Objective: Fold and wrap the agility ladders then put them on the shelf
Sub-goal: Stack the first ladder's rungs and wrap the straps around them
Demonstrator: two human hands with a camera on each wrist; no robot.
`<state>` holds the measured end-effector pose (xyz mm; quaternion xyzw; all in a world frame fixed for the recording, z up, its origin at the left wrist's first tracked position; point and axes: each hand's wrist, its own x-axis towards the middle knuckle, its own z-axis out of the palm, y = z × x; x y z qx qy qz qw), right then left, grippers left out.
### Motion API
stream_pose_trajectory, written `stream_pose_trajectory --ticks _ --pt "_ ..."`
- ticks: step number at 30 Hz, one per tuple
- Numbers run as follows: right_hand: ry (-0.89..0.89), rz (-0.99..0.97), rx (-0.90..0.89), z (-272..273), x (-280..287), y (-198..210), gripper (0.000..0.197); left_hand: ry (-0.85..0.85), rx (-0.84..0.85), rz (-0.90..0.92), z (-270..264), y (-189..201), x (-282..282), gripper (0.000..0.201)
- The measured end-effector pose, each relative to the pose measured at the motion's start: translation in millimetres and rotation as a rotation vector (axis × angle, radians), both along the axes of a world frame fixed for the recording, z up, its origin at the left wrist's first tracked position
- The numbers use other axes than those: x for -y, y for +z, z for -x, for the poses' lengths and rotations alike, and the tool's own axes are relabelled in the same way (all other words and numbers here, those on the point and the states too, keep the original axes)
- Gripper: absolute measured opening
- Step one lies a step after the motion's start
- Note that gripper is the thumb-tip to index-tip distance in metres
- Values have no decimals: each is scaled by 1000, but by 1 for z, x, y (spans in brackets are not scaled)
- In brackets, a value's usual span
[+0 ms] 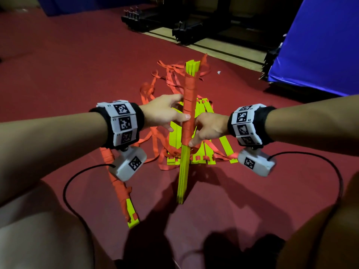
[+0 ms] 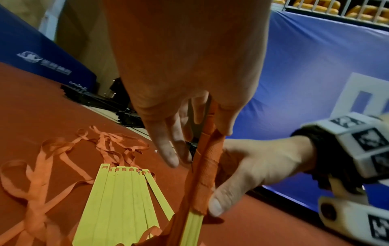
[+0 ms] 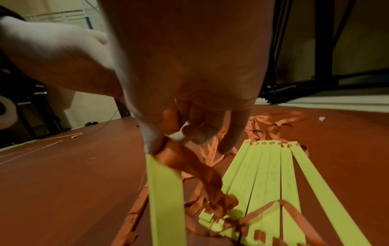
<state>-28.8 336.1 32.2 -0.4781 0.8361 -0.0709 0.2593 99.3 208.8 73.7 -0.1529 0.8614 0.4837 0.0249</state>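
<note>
A bundle of yellow rungs wound in orange strap point(image 1: 188, 113) stands tilted, its bare lower end near the red floor. My left hand point(image 1: 174, 113) grips its middle, with the thumb point(image 1: 186, 116) across the wrap. My right hand point(image 1: 202, 131) pinches the lower edge of the wrap, where a strap leads off. The left wrist view has the bundle point(image 2: 207, 166) between left hand point(image 2: 181, 141) and right hand point(image 2: 242, 169). In the right wrist view, my right hand point(image 3: 189, 131) curls round the bundle point(image 3: 166, 191). A loose ladder point(image 1: 196, 150) lies spread beneath.
A second wrapped ladder point(image 1: 121, 189) lies on the floor at the left. Tangled orange straps point(image 1: 167, 82) trail behind the loose rungs point(image 3: 273, 174). Black racks point(image 1: 194, 26) stand at the back and a blue mat point(image 1: 320, 45) at the right. My knees fill the lower corners.
</note>
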Motion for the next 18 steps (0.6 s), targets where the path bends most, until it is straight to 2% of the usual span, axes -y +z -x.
stream_pose_trajectory --ticks 5,7,9,12,14,18 --pt "9 33 -44 -7 -4 -5 43 10 -25 39 4 -2 -3 27" --pt "50 -2 -44 -7 -5 -3 38 26 -6 -7 5 -1 2 35" --pt "76 -34 14 -5 -7 -1 24 42 6 -76 7 -2 8 41" --pt "96 -32 42 -4 -8 -3 19 12 15 -117 5 -3 12 47" --pt "93 -14 13 -10 -7 -2 9 -2 10 -120 4 -3 14 46" --pt "2 -33 -25 -17 0 2 9 -38 23 -108 5 -3 14 43"
